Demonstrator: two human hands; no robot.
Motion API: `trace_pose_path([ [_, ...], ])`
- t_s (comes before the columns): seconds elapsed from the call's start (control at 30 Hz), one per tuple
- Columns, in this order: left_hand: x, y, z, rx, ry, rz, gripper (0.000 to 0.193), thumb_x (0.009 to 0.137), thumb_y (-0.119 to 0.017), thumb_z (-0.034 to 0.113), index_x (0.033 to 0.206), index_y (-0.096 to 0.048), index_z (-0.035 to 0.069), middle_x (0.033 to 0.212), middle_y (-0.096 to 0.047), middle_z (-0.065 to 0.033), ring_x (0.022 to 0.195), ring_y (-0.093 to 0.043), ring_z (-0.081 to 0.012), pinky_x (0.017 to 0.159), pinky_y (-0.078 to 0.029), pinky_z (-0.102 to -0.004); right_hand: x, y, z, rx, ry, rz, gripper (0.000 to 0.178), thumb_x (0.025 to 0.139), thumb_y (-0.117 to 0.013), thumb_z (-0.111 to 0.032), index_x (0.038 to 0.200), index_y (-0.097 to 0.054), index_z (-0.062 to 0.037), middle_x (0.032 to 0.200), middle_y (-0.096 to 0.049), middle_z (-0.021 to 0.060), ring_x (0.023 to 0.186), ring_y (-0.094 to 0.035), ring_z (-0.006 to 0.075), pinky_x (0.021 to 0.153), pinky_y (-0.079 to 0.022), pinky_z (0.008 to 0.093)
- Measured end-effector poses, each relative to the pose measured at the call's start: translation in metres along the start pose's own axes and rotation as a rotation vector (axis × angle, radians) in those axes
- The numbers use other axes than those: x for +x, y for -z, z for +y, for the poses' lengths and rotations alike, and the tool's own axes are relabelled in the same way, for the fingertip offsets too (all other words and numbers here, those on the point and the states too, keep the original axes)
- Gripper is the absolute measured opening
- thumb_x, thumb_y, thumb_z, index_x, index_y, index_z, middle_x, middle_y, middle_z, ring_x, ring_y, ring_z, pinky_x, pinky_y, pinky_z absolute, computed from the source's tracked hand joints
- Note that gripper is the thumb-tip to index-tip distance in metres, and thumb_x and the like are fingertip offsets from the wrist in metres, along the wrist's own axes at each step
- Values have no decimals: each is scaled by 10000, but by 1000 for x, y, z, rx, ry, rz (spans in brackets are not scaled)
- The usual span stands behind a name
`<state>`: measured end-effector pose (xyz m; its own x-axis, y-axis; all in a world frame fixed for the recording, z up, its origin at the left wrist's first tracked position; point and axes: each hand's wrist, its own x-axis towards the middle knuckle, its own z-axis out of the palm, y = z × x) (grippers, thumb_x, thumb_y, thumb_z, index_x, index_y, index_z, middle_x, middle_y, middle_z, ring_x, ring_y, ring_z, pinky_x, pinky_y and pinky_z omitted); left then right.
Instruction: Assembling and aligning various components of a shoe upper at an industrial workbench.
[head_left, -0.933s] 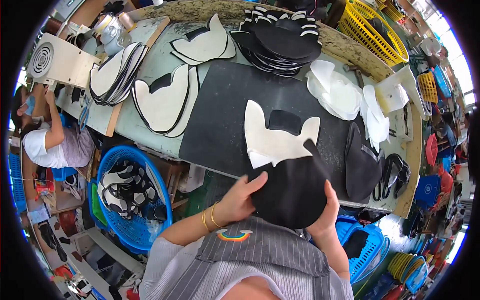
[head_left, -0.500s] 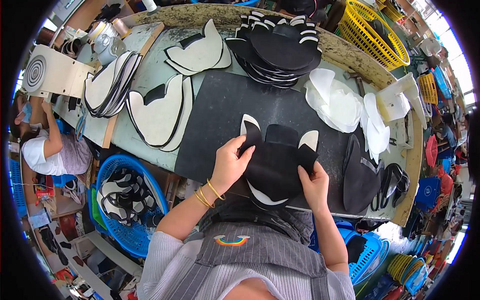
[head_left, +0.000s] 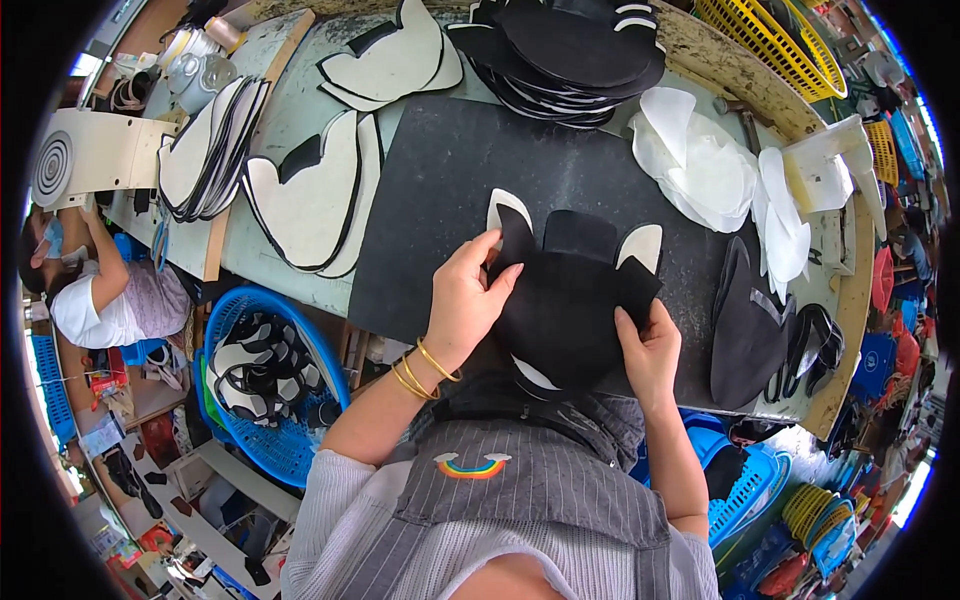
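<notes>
Apparently we're lining up layers: left hand point(head_left: 468, 295) and right hand point(head_left: 650, 350) each pinch the black piece point(head_left: 565, 310) between them, white piece point(head_left: 642, 243) beneath; matching edges would call for level grips.

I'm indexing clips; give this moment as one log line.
left hand: holds black piece, left side; right hand: holds black piece, right side; white piece: mostly covered beneath, over black mat

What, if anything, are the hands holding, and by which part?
A black piece, lying over a white one: the left hand pinches its left prong, the right hand its right prong.
</notes>
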<state>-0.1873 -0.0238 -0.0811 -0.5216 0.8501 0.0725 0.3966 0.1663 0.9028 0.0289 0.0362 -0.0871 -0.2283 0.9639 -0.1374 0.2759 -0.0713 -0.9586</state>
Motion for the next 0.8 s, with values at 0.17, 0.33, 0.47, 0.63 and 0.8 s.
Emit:
trace_pose_path([
  [0.17,-16,-1,37,446,-433,2,552,748,-702,159,1240,-493,24,1165,-504,-146,908,-532,-278,783,-440,-401,8,5,-10,-144,8,-7,267,823,-664,-125,721,-459,13,606,-433,-8,586,-363,41,493,-323,225],
  [0.33,-65,-29,54,373,-458,-310,690,689,-711,224,1259,-451,-64,1299,-441,-229,1196,-429,-380,1046,-294,-493,25,-5,-70,170,-299,-140,217,851,-628,-144,840,-552,60,594,-524,68,515,-438,88,473,-372,261],
  [0.47,-75,-18,44,487,-497,-368,569,693,-665,153,1194,-509,-66,1255,-490,-229,1220,-432,-376,1047,-297,-523,39,15,-20,-390,285,11,139,853,-604,-78,945,-580,24,586,-534,94,497,-493,120,487,-416,273],
  [0.63,-79,-11,35,562,-668,-416,365,788,-562,117,1107,-581,-60,1226,-529,-203,1223,-447,-361,1029,-298,-567,37,18,-6,-353,230,41,94,834,-619,-54,881,-557,-2,615,-534,116,501,-517,183,491,-421,301],
  [0.8,-82,-1,39,665,-713,-460,449,791,-623,270,1118,-588,-36,1254,-522,-184,1241,-431,-364,1040,-275,-570,38,18,-13,-942,486,160,225,828,-606,-160,968,-495,-23,829,-596,155,627,-594,355,557,-506,421],
])
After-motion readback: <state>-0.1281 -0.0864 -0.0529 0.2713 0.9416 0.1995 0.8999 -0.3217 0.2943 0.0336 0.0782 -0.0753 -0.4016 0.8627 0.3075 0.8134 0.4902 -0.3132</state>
